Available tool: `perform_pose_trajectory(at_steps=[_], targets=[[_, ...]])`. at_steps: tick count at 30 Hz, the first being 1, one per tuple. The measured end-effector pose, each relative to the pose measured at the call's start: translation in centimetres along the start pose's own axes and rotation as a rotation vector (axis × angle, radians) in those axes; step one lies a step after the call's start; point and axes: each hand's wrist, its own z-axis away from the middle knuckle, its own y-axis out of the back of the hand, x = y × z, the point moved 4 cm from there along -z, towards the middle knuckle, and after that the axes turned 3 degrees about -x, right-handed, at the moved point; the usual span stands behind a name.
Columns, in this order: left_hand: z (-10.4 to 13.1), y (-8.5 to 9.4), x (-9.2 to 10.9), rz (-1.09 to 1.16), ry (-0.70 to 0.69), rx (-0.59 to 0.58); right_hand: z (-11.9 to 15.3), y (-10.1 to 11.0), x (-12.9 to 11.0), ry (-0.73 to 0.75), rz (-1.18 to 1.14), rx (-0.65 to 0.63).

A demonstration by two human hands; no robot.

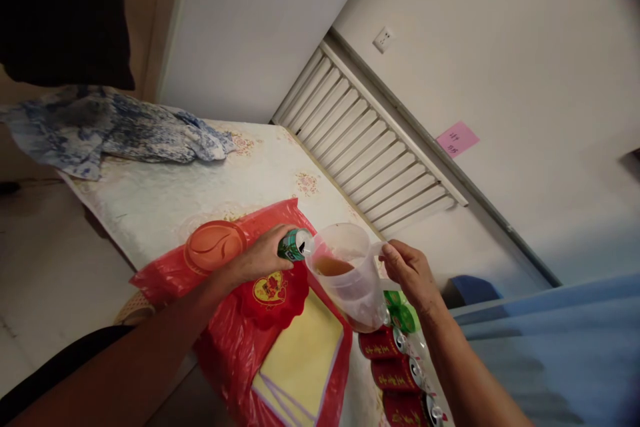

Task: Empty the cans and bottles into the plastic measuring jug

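Observation:
My left hand (266, 255) is wrapped round a green can (291, 245), which is tipped on its side with its opened top at the rim of a clear plastic pitcher (357, 297). Brown liquid shows inside the pitcher. By its handle, my right hand (409, 271) grips the pitcher, which leans toward the can. Below my left hand lie an orange-red lid (214, 245), a red scalloped dish (295, 303) with a heart picture and a folded yellow cloth (305, 353), all on red plastic (225, 360).
Red cans (395, 375) stand in a row at the lower right, beside green packaging (404, 317). A blue-and-white cloth (145, 130) lies on the far left of the patterned table (265, 180). Behind are a white radiator (370, 140) and, to the right, a blue curtain (555, 340).

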Motion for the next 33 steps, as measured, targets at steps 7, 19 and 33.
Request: perform_pose_trajectory(at_steps=[7,19,33], targets=[[0.1,-0.2,-0.2,-0.152,0.011,-0.091,-0.1,-0.4,-0.7,-0.019,0.16,-0.101],[0.3,-0.3,-0.3,-0.23,0.03,-0.117,-0.2,-0.6,-1.7,-0.024,0.271,-0.141],[0.4,-0.3,-1.0,-0.265,0.025,-0.12,-0.3,-0.6,-2.2,-0.021,0.328,-0.166]])
